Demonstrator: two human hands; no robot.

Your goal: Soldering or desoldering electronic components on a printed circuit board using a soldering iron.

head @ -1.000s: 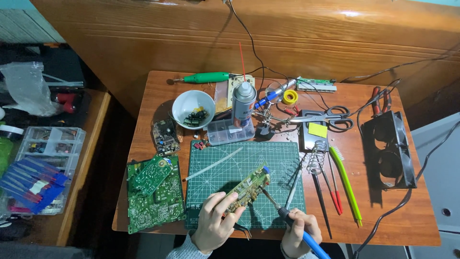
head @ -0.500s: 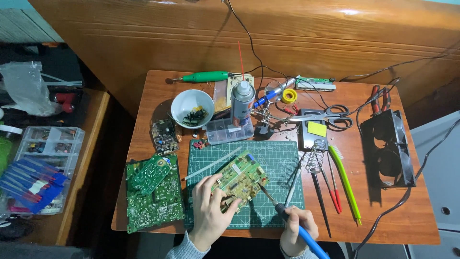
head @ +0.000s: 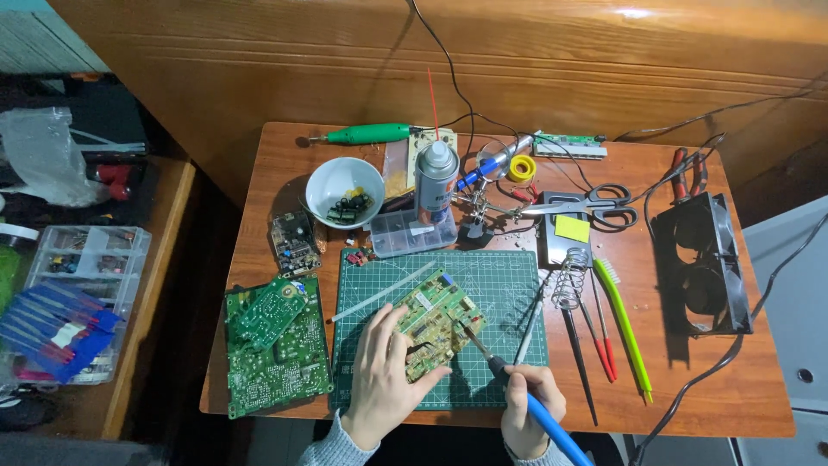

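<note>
Nearest the camera, we see our left hand lying spread and flat, its fingers resting on the lower edge of a small green circuit board, thumb against the board's near corner. Our right hand is closed in a pen grip around a blue-handled soldering iron, whose thin metal tip touches the right side of that board. The board lies tilted on a dark green gridded cutting mat at the front middle of the brown wooden table.

Just left of the mat, two more green circuit boards are stacked, one on the other. Right of the mat stands a coiled wire soldering iron stand, with red-tipped probes and a lime green brush lying beside it.

Farther back sit a white bowl of small electronic parts, a silver spray can standing on a clear plastic compartment box, black-handled scissors and a black twin fan at the right. At the far edge lies a green rotary tool.
</note>
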